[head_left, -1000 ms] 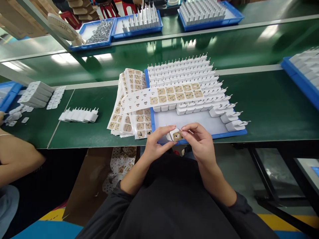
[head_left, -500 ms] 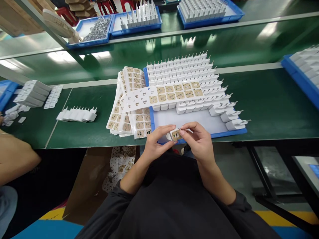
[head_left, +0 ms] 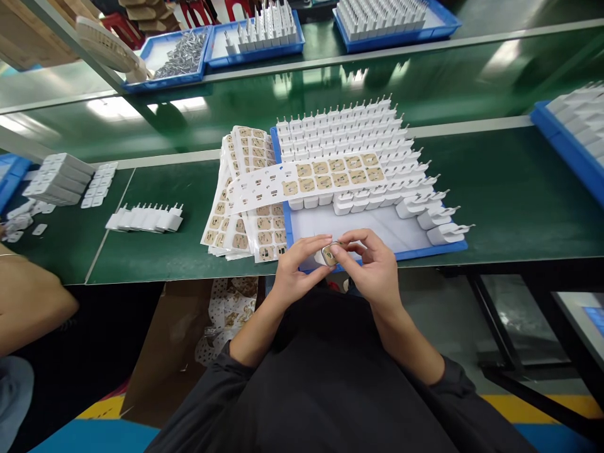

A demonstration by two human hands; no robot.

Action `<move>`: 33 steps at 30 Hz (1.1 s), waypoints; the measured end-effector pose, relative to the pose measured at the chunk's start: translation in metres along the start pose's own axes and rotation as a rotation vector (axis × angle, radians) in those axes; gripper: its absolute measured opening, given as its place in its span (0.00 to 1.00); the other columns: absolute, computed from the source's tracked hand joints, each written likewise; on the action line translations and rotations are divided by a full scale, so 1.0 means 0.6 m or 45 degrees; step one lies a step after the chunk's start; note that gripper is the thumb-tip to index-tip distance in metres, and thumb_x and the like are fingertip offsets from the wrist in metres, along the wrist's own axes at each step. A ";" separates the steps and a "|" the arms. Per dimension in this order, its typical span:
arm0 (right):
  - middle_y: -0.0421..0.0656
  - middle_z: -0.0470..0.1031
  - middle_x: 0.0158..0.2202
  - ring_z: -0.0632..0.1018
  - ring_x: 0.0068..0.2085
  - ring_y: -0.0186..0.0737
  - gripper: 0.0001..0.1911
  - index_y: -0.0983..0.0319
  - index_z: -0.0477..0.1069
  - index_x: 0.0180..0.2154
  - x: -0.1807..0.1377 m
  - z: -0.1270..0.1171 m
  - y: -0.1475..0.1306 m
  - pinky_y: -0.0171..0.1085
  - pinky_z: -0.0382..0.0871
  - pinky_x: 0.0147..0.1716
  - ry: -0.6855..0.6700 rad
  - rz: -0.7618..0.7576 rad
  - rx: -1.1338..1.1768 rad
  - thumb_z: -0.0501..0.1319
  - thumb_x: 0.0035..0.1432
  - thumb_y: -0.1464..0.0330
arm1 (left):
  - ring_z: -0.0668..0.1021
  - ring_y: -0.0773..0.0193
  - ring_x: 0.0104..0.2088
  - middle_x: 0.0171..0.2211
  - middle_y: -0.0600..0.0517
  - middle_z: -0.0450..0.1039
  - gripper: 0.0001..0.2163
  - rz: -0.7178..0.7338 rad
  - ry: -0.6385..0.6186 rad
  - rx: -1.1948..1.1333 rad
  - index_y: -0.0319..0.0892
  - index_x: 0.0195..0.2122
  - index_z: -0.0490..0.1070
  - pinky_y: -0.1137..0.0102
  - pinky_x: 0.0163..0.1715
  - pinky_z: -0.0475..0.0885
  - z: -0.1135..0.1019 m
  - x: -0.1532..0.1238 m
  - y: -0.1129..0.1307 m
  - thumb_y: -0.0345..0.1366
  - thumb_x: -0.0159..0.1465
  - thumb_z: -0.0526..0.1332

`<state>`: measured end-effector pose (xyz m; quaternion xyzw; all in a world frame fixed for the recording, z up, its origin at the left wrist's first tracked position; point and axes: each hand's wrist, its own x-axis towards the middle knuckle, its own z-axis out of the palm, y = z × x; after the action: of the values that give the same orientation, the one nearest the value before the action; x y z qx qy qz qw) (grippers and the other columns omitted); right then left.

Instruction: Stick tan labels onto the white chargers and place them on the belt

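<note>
Both hands meet over the near edge of the green table. My left hand (head_left: pixel 296 272) is closed on a small white charger plug (head_left: pixel 325 255), held between thumb and fingers. My right hand (head_left: pixel 370 267) pinches the tan sticker on the plug's face, its thumb pressing on it. Just behind them lies a blue tray (head_left: pixel 425 253) filled with several rows of white plugs (head_left: pixel 349 135). A strip of tan stickers (head_left: pixel 330 176) lies across those plugs.
A pile of sticker sheets (head_left: pixel 240 214) lies left of the tray. Further left stand a row of white plugs (head_left: pixel 144 218) and stacked white parts (head_left: pixel 59 179). Another person's arm (head_left: pixel 28 302) is at the left edge. Blue trays (head_left: pixel 255 38) sit on the far shelf; another (head_left: pixel 566 145) at right.
My right thumb and fingers have shifted left over the plug's sticker, covering more of it. The plug stays in my left hand.
</note>
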<state>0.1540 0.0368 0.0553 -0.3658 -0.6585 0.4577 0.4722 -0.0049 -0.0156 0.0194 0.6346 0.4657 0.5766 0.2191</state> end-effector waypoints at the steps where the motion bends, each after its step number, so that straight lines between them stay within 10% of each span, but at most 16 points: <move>1: 0.39 0.78 0.36 0.79 0.37 0.36 0.04 0.57 0.76 0.40 0.000 0.000 -0.001 0.37 0.79 0.39 0.001 -0.039 -0.060 0.68 0.62 0.68 | 0.81 0.54 0.55 0.55 0.46 0.80 0.23 -0.007 0.004 0.000 0.51 0.59 0.74 0.59 0.57 0.75 0.000 -0.001 -0.001 0.30 0.63 0.70; 15: 0.44 0.70 0.52 0.75 0.53 0.44 0.19 0.50 0.76 0.52 -0.008 0.033 0.038 0.40 0.78 0.46 -0.200 0.127 0.382 0.71 0.58 0.63 | 0.79 0.54 0.59 0.55 0.46 0.78 0.19 -0.136 0.257 -0.316 0.48 0.54 0.74 0.59 0.60 0.75 0.012 -0.018 -0.021 0.30 0.62 0.71; 33: 0.43 0.71 0.41 0.75 0.46 0.41 0.05 0.58 0.76 0.37 -0.003 0.063 0.032 0.39 0.73 0.43 -0.006 0.241 0.566 0.61 0.58 0.66 | 0.80 0.55 0.54 0.52 0.46 0.76 0.14 0.105 0.255 0.138 0.49 0.48 0.70 0.54 0.54 0.77 0.013 -0.015 -0.016 0.31 0.64 0.69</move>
<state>0.1191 0.0314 0.0316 -0.3119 -0.5054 0.6345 0.4947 -0.0002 -0.0164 0.0049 0.6032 0.4894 0.6196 0.1129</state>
